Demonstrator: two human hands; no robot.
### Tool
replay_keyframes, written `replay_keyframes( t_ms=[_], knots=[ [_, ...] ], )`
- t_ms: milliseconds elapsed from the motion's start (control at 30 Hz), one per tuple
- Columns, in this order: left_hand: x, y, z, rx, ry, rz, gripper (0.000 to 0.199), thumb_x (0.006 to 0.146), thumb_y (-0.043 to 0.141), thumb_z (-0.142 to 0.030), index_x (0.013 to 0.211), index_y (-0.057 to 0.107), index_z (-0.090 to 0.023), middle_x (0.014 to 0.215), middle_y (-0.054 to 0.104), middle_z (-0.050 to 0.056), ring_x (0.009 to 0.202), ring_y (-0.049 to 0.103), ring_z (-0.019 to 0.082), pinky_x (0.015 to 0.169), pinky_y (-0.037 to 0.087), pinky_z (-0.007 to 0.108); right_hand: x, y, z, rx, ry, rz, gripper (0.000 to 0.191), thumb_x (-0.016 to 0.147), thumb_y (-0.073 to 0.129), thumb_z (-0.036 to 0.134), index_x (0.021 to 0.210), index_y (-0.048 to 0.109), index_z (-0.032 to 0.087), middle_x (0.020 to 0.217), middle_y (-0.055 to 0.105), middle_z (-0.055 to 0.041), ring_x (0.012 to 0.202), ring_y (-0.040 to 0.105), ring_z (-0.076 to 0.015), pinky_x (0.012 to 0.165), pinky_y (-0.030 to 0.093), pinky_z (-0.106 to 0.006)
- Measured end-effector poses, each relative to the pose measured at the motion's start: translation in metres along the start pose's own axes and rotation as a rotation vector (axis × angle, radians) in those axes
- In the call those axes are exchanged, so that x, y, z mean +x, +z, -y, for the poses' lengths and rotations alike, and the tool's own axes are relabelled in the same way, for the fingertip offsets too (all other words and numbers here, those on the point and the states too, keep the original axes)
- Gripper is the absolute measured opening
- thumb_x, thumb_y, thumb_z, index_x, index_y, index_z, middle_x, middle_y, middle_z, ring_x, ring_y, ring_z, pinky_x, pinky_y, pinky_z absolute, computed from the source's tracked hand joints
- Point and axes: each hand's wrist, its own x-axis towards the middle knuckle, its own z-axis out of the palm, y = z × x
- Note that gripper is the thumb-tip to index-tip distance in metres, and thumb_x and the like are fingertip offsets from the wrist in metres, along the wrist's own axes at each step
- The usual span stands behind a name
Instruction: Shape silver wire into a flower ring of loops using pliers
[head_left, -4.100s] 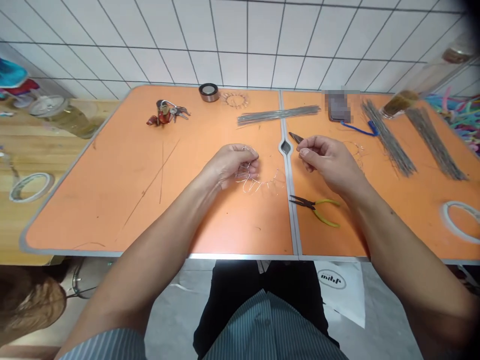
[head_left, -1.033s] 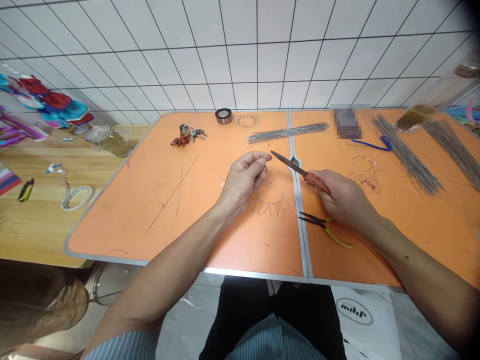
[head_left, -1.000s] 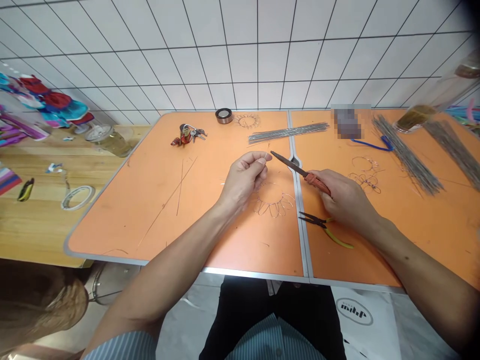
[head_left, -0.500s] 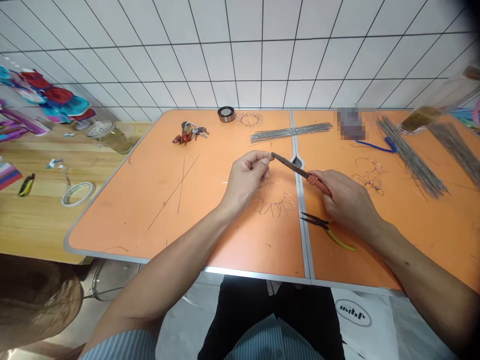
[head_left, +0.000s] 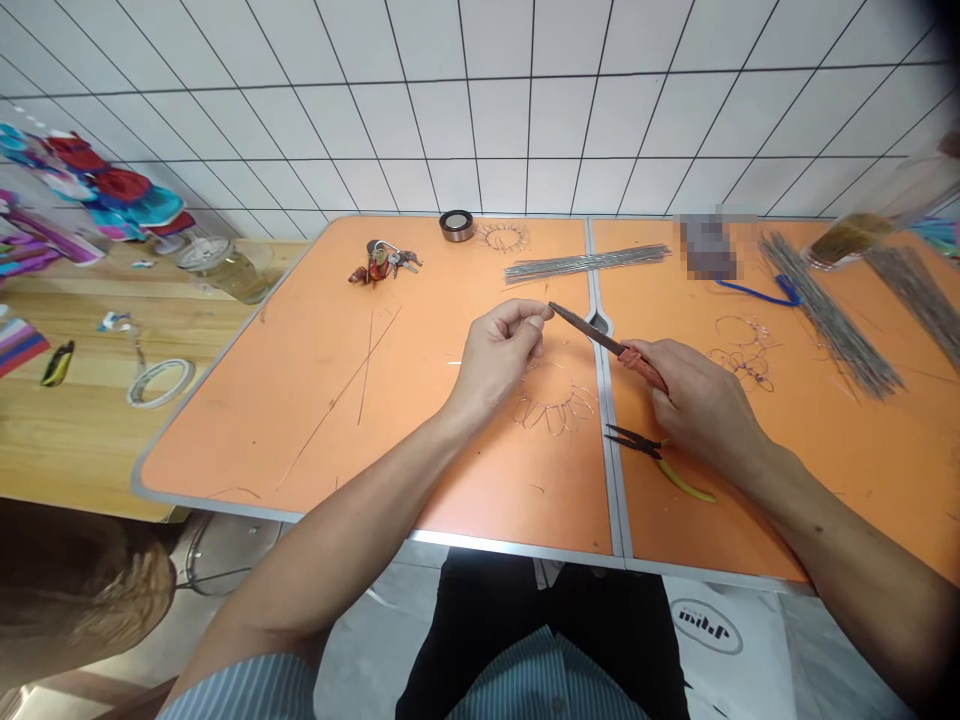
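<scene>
My right hand (head_left: pixel 694 395) is closed around the red handles of long-nosed pliers (head_left: pixel 589 328), whose dark jaws point up and left. The jaw tips meet the fingertips of my left hand (head_left: pixel 501 355), which pinches a thin wire; most of that wire is hidden by the fingers. Below the hands, a looped wire piece shaped like petals (head_left: pixel 555 408) lies on the orange table (head_left: pixel 465 490). Beside my right wrist rest yellow-handled pliers (head_left: pixel 637 443) with black jaws.
A bundle of straight wires (head_left: pixel 585 263) lies at the back, near a tape roll (head_left: pixel 456 226) and keys (head_left: pixel 386 262). More wire bundles (head_left: pixel 832 315) and wire loops (head_left: pixel 742 365) are on the right. A lidded jar (head_left: pixel 225 270) stands on the wooden table at left.
The pliers' tips have shifted very slightly right at the left fingertips. Both hands keep their grip, and the whole view has moved a little.
</scene>
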Motion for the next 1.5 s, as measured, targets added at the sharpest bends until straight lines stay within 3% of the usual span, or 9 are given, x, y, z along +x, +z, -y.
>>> replay_keyframes(
  t_ms=[733,1500],
  knots=[
    [0.0012,-0.0009,0.0009,0.05,0.006,0.006,0.013,0.098,0.064,-0.019,0.1,0.077,-0.02,0.062,0.058,-0.004,0.054,0.047,0.01,0.052,0.033,0.025,-0.0005,0.0038,-0.0058,-0.074,-0.064,-0.05,0.038,0.116,0.043,0.023,0.133,0.077,0.016,0.111,0.083,-0.0127,0.103,0.078,-0.0306,0.077,0.052,-0.04],
    [0.0038,-0.0015,0.0059,0.067,-0.001,0.001,0.014,0.098,0.065,-0.022,0.101,0.079,-0.019,0.062,0.058,-0.004,0.054,0.047,0.01,0.052,0.034,0.024,-0.0002,0.0014,-0.0044,-0.117,-0.067,-0.026,0.043,0.119,0.039,0.031,0.129,0.077,0.015,0.106,0.08,-0.0139,0.097,0.075,-0.0299,0.077,0.048,-0.04]
  ],
)
